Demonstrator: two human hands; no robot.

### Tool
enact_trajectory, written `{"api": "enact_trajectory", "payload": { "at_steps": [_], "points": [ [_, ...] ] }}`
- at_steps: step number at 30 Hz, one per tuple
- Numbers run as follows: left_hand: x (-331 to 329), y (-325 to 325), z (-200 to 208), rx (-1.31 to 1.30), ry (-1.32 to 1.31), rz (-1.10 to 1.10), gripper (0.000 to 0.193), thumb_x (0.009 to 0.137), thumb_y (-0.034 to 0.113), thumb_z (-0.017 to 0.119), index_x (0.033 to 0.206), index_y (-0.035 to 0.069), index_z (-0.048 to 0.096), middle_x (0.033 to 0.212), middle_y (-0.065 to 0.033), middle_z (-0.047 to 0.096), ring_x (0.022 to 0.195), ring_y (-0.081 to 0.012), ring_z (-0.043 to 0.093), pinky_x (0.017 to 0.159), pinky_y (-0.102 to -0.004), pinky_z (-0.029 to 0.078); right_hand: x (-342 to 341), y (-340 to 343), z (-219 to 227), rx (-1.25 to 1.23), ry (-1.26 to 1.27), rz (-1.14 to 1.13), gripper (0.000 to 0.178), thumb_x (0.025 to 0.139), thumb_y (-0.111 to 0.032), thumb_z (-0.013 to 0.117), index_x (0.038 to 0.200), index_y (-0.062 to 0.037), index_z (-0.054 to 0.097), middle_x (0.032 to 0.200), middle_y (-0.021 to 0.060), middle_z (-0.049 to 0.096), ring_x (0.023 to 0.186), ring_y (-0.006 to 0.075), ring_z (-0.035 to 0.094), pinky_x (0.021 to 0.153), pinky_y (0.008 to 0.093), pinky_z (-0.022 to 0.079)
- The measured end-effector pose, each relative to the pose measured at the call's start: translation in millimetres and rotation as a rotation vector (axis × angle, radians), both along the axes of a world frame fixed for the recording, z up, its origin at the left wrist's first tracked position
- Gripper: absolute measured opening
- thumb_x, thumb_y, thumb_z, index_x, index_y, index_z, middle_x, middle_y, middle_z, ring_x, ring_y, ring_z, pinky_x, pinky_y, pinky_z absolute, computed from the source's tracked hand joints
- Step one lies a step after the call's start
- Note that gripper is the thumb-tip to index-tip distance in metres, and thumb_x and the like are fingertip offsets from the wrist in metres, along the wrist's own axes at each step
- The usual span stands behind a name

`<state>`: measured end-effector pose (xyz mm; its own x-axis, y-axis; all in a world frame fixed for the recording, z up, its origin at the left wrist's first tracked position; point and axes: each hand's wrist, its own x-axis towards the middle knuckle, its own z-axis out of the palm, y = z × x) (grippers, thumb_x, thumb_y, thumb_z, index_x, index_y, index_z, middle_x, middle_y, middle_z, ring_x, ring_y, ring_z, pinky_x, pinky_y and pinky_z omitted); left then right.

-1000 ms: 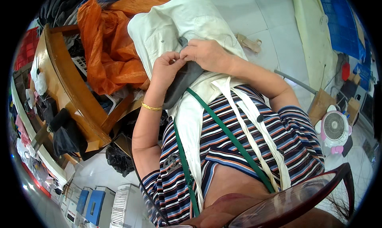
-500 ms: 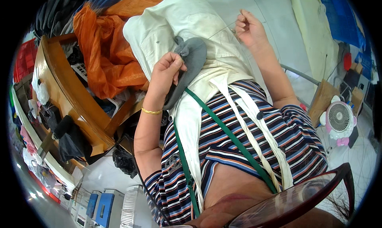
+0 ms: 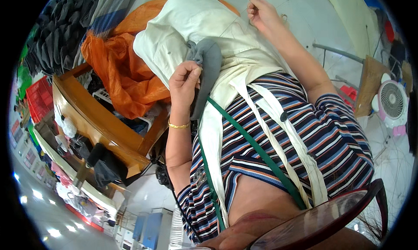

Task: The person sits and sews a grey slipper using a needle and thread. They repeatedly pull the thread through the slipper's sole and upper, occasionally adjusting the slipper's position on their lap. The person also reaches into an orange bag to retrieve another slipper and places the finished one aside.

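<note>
Left hand (image 3: 184, 81): pinching grey cloth (image 3: 210, 60), probably steadying it.
Right hand (image 3: 262, 14): hovering apart, clenched; whether it's gripping anything, unclear.

On my feed, the right hand (image 3: 262, 17) has moved from the grey cloth (image 3: 210, 54) to the far right. I now see more of the dark pile (image 3: 63, 30) far left.

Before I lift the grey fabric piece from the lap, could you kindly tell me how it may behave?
The grey fabric piece will probably flop, since its upper end is bunched into soft folds. It is likely light, as the left grip seems to pinch it with just fingertips. It seems unlikely to roll, lying draped over the pale cloth.
</note>
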<state>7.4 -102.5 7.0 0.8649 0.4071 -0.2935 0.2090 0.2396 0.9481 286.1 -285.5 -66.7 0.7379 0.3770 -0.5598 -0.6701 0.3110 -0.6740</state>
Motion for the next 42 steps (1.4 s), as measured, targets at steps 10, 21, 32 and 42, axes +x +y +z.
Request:
{"api": "enact_trajectory", "payload": {
  "at_steps": [10,21,32,42],
  "points": [
    [5.6,-2.1,4.7,0.656,-0.024,-0.196,0.007,0.092,0.010,0.066,0.097,0.006,0.061,0.089,-0.0086,0.066,0.065,-0.0156,0.059,0.058,-0.0249,0.047,11.7,0.5,-33.6,0.027,0.085,-0.113,0.011,0.096,-0.012,0.057,0.085,-0.0092,0.055,0.066,0.0037,0.055,0.053,0.0134,0.052,0.044,0.0258,0.041],
    [11.5,-5.2,14.8,1.575,0.027,-0.290,0.014,0.086,0.016,0.072,0.100,0.012,0.073,0.082,-0.0076,0.065,0.068,-0.0270,0.064,0.056,-0.0351,0.052,16.4,6.5,-26.4,0.073,-0.014,-0.088,0.012,0.093,-0.011,0.061,0.083,-0.0085,0.055,0.066,0.0042,0.056,0.052,0.0131,0.052,0.043,0.0256,0.041],
    [30.2,18.4,5.6,1.049,0.198,-0.107,0.014,0.085,0.017,0.075,0.093,0.006,0.073,0.073,-0.0083,0.061,0.063,-0.0219,0.060,0.061,-0.0331,0.048,3.2,23.2,84.1,0.163,-0.253,0.052,0.011,0.094,-0.015,0.065,0.091,-0.0089,0.057,0.068,0.0022,0.059,0.052,0.0097,0.054,0.045,0.0235,0.042],
    [41.3,29.7,1.8,1.296,0.007,-0.182,0.006,0.082,0.015,0.072,0.085,0.010,0.072,0.086,-0.0071,0.062,0.084,-0.0281,0.060,0.070,-0.0383,0.049,49.8,40.4,137.8,0.189,-0.563,0.039,0.006,0.097,-0.013,0.059,0.096,-0.0079,0.058,0.070,0.0013,0.059,0.052,0.0083,0.051,0.047,0.0215,0.041]
  ]
}}
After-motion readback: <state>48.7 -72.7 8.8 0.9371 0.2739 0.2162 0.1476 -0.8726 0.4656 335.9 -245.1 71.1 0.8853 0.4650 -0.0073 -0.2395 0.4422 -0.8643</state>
